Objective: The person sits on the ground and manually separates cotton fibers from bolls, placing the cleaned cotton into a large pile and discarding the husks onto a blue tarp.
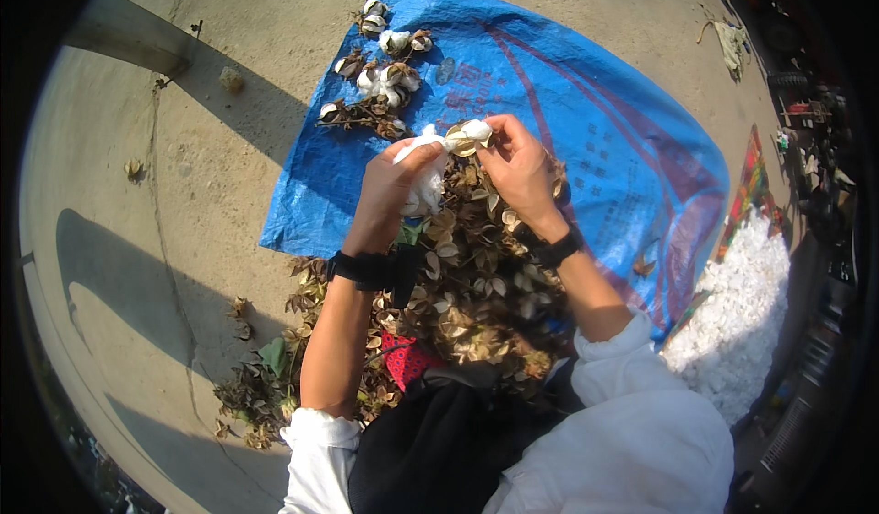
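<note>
My left hand [393,188] grips a wad of white cotton fibre [427,183], part of which hangs below the fingers. My right hand [516,164] pinches an opened dry cotton boll [465,140] with white fibre still in its husk. Both hands are close together above a blue woven plastic sack [570,123], and a strand of fibre bridges the wad and the boll. Several unpicked cotton bolls [388,81] with brown husks rest on the sack's upper left part. Under my forearms spreads a heap of dry, empty-looking husks and leaves [467,274].
A large pile of white cotton [738,315] lies at the right on a patterned cloth [752,164]. A post [130,33] stands at the upper left on the concrete ground [226,129]. Red patterned fabric [405,359] shows near my body. Assorted objects line the far right.
</note>
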`<state>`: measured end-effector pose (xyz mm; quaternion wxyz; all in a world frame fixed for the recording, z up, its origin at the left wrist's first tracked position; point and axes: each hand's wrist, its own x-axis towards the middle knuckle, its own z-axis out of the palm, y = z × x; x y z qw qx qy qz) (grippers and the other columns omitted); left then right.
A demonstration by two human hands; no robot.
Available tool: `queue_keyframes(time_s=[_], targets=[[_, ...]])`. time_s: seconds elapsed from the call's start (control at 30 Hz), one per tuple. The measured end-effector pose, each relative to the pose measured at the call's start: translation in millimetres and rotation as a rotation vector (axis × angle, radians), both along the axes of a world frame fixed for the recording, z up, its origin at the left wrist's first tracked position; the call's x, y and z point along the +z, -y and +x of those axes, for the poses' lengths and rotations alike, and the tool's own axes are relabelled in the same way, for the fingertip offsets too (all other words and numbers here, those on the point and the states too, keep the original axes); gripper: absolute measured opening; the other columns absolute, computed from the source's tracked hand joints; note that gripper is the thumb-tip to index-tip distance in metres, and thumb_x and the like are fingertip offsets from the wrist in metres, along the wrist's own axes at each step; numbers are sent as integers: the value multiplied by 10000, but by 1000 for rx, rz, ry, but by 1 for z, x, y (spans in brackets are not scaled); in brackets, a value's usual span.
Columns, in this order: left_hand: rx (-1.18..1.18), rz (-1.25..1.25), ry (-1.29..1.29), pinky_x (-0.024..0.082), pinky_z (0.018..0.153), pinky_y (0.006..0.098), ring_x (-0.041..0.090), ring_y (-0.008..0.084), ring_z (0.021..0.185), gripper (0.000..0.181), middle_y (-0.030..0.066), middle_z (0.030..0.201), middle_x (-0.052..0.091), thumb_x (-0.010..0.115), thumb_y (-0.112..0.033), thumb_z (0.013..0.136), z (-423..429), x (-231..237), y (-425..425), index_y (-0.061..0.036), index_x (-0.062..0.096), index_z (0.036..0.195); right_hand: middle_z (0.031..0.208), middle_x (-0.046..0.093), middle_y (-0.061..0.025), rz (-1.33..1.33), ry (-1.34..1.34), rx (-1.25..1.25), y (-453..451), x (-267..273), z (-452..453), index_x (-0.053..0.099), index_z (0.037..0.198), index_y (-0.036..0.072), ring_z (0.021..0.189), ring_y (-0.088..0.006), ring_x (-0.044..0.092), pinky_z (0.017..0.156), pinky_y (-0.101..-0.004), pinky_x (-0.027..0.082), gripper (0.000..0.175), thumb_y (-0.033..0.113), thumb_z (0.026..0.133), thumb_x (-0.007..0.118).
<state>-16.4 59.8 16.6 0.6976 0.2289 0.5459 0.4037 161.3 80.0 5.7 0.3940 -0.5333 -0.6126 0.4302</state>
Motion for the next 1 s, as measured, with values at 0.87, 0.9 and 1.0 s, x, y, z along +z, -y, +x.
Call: queue_keyframes(time_s=[0.87,0.9,1.0], targets=[[95,35,154,440,611,224,563,62,722,228,-13,856,642,704,-240,856,12,0,9,-45,664,967,985,686,-108,246,-22,69,11,3,-5,690,1092,22,816,-159,659,693,-273,519,340,-92,817,526],[107,-25,180,448,613,233,566,68,722,224,-12,869,643,699,-229,856,12,-1,10,-47,659,980,983,687,-103,174,-67,75,10,5,-3,687,1105,22,831,-139,655,702,-269,515,347,-89,824,517],[107,-9,334,481,618,267,585,113,707,257,14,865,637,654,-198,856,14,-12,9,-32,613,1048,971,678,-70,-273,-379,-8,11,3,4,667,1139,2,806,-103,632,669,-252,554,292,-25,889,520]])
